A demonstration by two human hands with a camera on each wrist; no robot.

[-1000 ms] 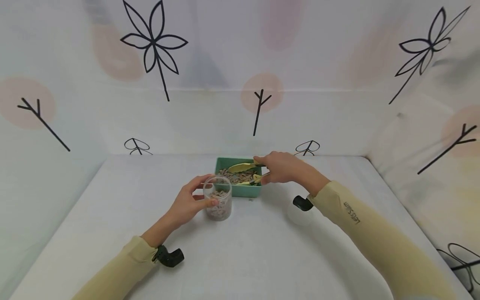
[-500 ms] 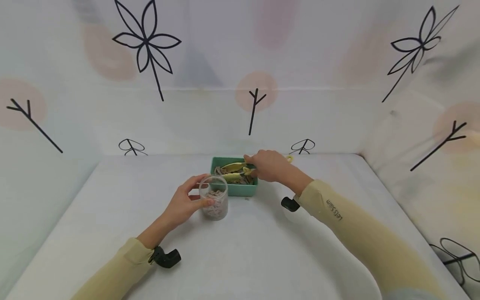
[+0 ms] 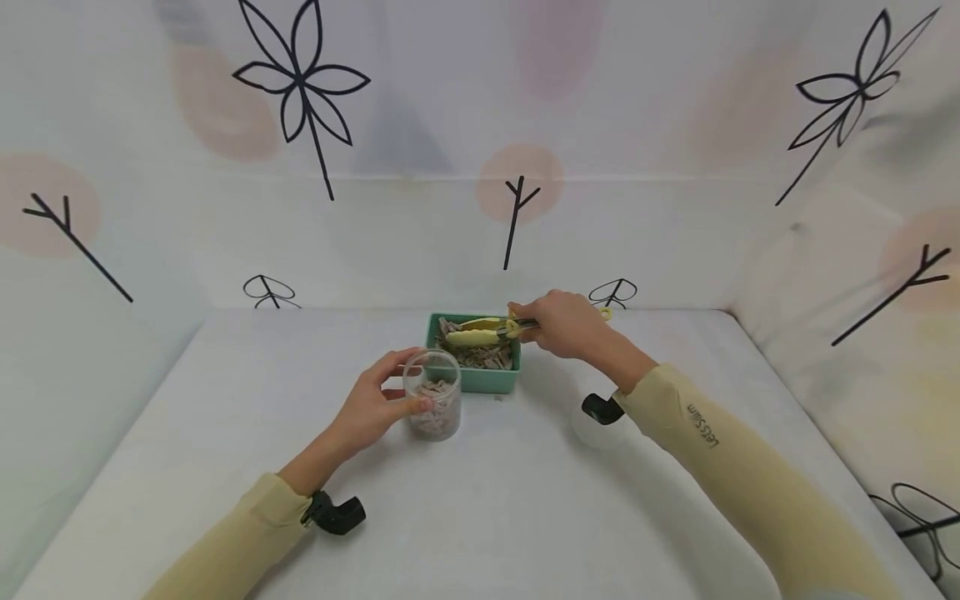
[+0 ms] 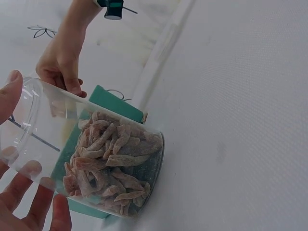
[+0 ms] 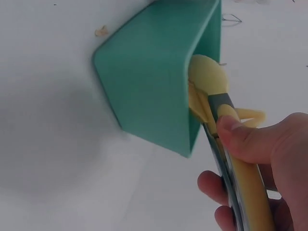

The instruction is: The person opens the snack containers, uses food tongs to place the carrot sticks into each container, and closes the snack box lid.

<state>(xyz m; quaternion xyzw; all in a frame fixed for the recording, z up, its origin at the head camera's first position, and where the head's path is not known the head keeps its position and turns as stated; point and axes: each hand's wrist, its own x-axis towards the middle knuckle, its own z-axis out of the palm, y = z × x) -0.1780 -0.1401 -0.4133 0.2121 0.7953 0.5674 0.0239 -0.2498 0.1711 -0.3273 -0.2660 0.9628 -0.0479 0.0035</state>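
Holding yellow-and-metal tongs [image 3: 474, 338] at the mouth of a green rectangular tub [image 3: 487, 382] near the white worktop's [image 3: 510, 500] far edge, the right hand [image 3: 564, 323] curls its fingers; just nearer, the left hand [image 3: 381, 396] wraps its fingers round a clear cylindrical jar [image 3: 452, 402].

Tabletop [image 3: 517, 517]: white, stretching beneath left hand [image 3: 382, 396] and right hand [image 3: 566, 325].
Back wall [image 3: 420, 250]: pale, beyond the hands, with pastel blotches [image 3: 225, 104]; large black leaf drawing [image 3: 299, 81] above the left hand.
Right wall [image 3: 825, 275]: pale, black twig [image 3: 873, 312], right of the right hand.
Light: soft.
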